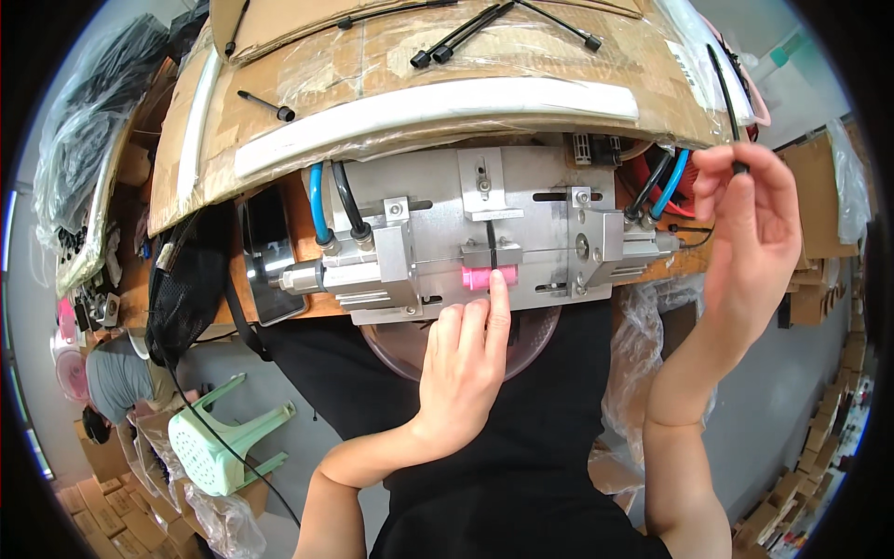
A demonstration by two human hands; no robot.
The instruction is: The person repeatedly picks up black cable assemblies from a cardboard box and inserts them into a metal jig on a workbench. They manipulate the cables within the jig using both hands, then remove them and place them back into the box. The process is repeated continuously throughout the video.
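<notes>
My left hand reaches to the middle of a metal fixture. Its index finger is stretched out, the tip on a pink block and the near end of a thin black rod lying there. The other fingers curl loosely, and the thumb is hidden. Right of the fixture, my right hand is raised and pinches another black rod by its thicker lower end, the shaft pointing up and away. Metal cylinders with blue and black hoses flank the fixture on both sides.
Several black rods with thick ends lie on a plastic-wrapped cardboard sheet behind the fixture. A phone and a black mesh bag are at the left. A clear bowl sits below the table edge; a green stool stands lower left.
</notes>
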